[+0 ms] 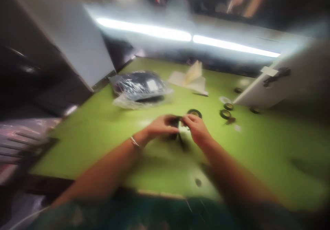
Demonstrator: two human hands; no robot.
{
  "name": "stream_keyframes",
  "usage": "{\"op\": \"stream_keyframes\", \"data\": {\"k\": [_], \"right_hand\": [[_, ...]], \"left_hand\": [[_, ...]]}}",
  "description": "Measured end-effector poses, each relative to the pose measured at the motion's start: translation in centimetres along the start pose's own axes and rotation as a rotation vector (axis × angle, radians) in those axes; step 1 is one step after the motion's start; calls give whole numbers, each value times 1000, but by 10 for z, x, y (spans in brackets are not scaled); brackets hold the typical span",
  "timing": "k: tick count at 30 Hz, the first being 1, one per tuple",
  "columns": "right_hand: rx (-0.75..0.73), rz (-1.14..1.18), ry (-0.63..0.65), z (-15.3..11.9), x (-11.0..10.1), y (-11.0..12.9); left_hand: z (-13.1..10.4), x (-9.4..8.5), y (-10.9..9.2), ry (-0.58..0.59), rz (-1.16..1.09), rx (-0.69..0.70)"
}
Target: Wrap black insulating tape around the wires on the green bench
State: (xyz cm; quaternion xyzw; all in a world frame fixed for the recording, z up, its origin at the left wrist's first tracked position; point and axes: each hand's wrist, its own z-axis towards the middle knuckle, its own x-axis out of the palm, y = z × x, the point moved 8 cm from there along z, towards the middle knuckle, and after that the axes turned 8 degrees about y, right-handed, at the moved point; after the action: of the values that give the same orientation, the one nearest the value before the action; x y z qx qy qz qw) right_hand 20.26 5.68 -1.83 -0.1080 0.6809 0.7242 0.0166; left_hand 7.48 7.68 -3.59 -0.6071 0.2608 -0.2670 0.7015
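Over the middle of the green table (108, 127), my left hand (162, 126) is wrapped round a small dark item (174, 133), too blurred to name. My right hand (195, 127) pinches the upper end of the same dark item, close to the left fingertips. A dark strip hangs down from between the hands. Just behind my right hand lies a black tape roll (195, 113), partly covered by the fingers.
A clear plastic bag (140, 87) with dark contents lies at the back left, beside an open paper (190, 80). More tape rolls (225, 114) sit at the right near a white panel (273, 82). Lit tubes (144, 29) span the back.
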Motion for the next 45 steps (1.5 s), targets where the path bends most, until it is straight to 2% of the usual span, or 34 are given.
{"op": "stream_keyframes", "data": {"k": [5, 10, 12, 17, 23, 28, 33, 36, 38, 41, 43, 45], "right_hand": [[-25, -82, 28, -2, 2, 10], [-97, -169, 71, -4, 9, 17], [-152, -221, 48, -5, 9, 20], [-350, -389, -41, -10, 7, 28], [-625, -608, -135, -23, 11, 39], [-743, -748, -163, -27, 13, 42], [-797, -908, -185, -30, 16, 44], [-762, -1003, -174, -30, 20, 44], [-676, -1010, -125, -25, 20, 41], [-468, -900, 50, -13, 18, 32], [-311, -825, 190, -6, 18, 23], [-209, -802, 273, -4, 18, 17]], "left_hand": [[-4, -1, -12, 14, 37, 22], [-9, -14, -18, -221, 173, 45], [-10, -15, -15, -250, 130, 45], [-10, -16, -4, -249, -8, 12], [-7, -9, 8, -176, -273, -14], [-7, -7, 5, -178, -338, -16], [-8, -7, 5, -187, -319, -52], [-9, -10, 13, -235, -303, -105], [-10, -13, 16, -267, -272, -108], [-10, -16, 12, -302, -121, -84], [-10, -15, 5, -292, 13, -57], [-10, -12, -2, -277, 114, -35]]}}
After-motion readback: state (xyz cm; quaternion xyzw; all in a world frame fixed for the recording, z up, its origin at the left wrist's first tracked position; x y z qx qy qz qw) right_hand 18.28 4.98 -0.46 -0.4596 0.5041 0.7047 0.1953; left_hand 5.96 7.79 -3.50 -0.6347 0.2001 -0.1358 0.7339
